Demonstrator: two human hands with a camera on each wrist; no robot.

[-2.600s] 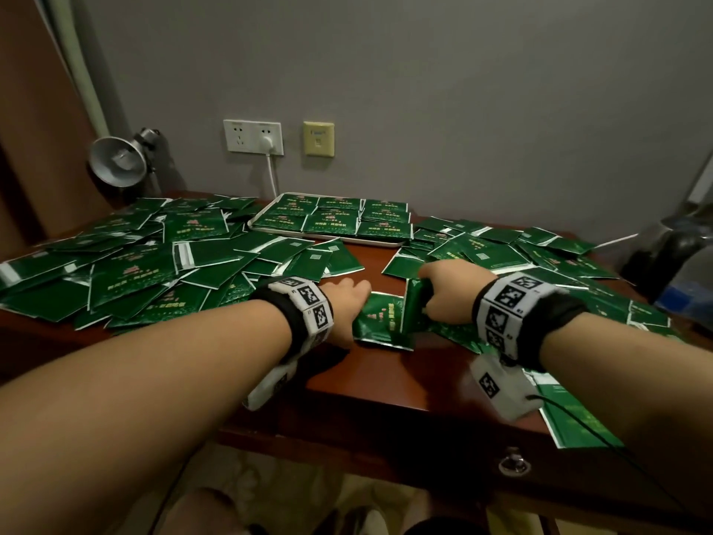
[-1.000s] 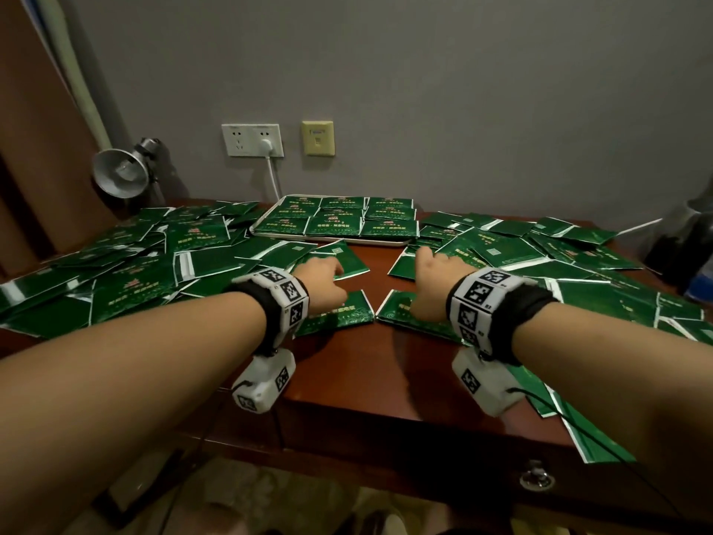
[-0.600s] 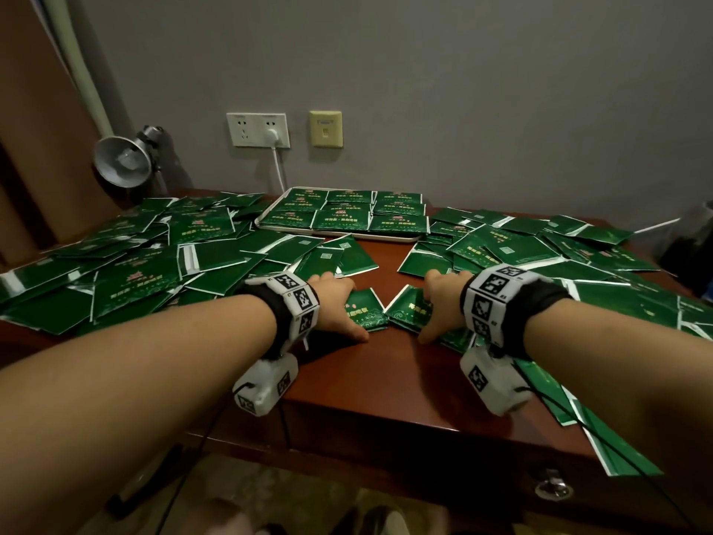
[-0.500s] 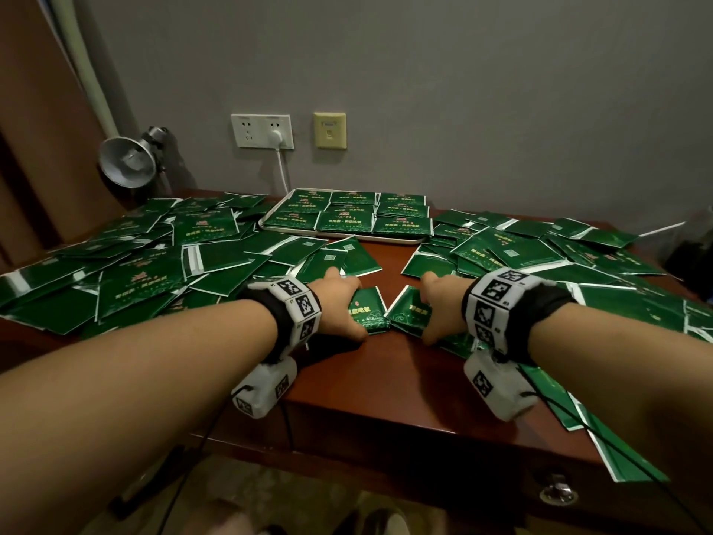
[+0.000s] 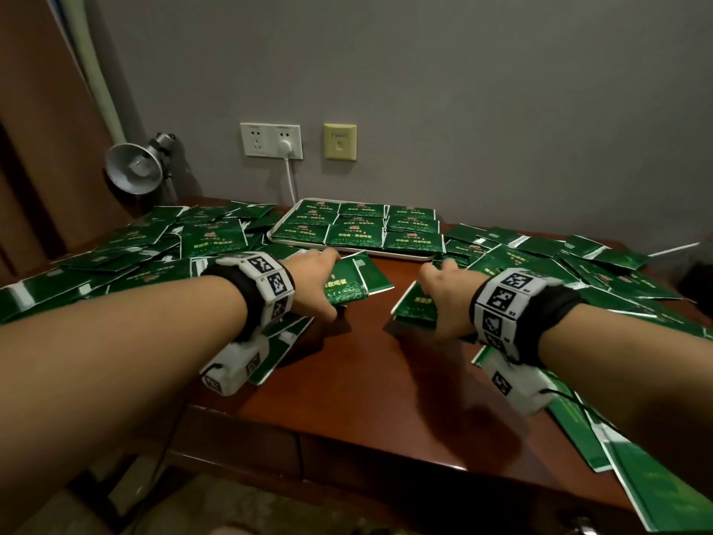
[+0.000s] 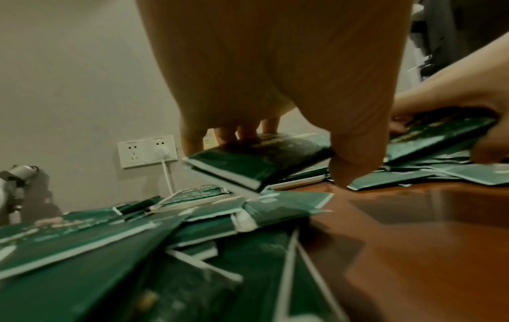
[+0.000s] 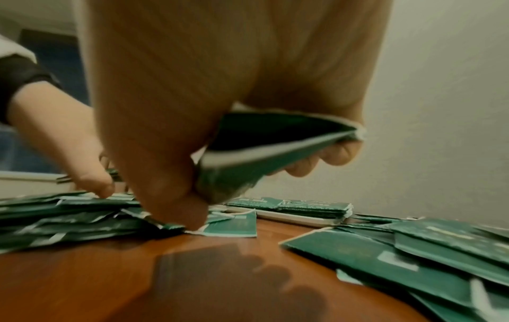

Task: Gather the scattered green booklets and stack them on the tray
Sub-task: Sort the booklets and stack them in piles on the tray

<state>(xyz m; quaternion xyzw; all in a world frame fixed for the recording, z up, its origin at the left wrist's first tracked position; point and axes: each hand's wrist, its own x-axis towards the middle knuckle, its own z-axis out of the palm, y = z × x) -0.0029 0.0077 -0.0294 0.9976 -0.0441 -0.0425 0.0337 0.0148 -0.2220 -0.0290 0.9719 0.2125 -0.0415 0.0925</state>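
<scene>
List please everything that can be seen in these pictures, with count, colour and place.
loose booklets: many, green, scattered on the table left and right of the hands
stacked booklets: several neat piles, green, on the tray
tray: one, white, at the back of the table by the wall
table: one, reddish-brown wood, bare in the middle
lamp: one, silver, back left
socket plate: one, white, on the wall, a white plug in it
wall plate: one, yellowish, right of the socket plate
wrist bands: two, black and white, one on each wrist
left hand: holds a small stack of booklets
right hand: grips a small stack of booklets, fingers curled under it
</scene>
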